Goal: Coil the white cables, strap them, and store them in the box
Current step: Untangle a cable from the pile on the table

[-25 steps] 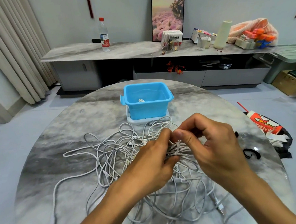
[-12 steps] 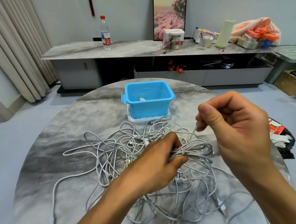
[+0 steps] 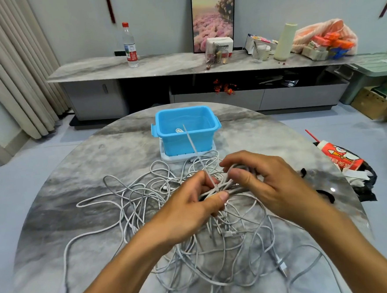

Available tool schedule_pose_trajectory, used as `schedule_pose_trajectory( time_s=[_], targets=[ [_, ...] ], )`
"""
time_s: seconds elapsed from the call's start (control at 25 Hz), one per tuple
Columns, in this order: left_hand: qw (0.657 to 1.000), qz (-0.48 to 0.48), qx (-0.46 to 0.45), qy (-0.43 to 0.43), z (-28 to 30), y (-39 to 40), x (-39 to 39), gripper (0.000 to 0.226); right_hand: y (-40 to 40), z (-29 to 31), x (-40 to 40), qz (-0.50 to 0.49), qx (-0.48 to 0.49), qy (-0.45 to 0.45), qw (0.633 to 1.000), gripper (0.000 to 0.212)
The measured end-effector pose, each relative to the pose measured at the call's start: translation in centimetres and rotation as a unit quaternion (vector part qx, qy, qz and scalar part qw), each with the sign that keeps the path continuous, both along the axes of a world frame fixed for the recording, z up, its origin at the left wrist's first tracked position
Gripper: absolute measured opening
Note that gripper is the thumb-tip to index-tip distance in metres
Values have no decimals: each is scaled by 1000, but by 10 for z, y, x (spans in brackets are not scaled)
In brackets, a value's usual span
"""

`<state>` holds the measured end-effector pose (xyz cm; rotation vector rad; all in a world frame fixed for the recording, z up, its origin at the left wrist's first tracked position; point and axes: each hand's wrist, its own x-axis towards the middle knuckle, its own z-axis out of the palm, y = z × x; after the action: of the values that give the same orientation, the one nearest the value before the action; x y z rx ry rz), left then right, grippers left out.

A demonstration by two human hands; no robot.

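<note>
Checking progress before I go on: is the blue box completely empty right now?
No, a white cable already lies inside the blue box.

One head-worn wide-angle camera looks forward and down, close over the round counter (image 3: 97,166), which fills the lower frame; the far wall crosses the top.

Tangled white cables (image 3: 133,210) on marble table, open blue box (image 3: 187,133) behind.
</note>
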<state>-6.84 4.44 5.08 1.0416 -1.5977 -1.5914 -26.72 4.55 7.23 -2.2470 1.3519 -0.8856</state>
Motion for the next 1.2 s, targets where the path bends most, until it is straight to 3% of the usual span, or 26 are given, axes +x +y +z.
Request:
schedule_pose_trajectory(
  time_s=[0.08,0.24,0.36,0.52,0.8,0.92,1.04,1.2],
  targets=[
    [999,-18,11,35,3,1,2,8,-3,-2,7,-10,-69,-38,997,26],
    [995,-47,32,80,8,6,0,14,-9,-8,16,-75,-183,-82,977,36],
    [991,-6,93,95,9,8,-4,23,-13,-11,20,-103,-161,-126,973,44],
    [1000,16,25,-2,8,7,-2,16,-17,-19,21,-53,-132,-96,985,41],
    [999,-42,1,-4,6,9,1,12,-15,-14,12,55,47,-115,991,11],
    [998,-63,1,-9,5,11,0,30,-14,-13,5,56,50,-119,990,3],
    [999,-51,14,-14,4,11,-2,29,-10,-14,7,32,46,-127,990,8],
    [993,-62,89,42,3,14,-3,31,-7,-13,9,9,8,-88,996,10]
  ],
)
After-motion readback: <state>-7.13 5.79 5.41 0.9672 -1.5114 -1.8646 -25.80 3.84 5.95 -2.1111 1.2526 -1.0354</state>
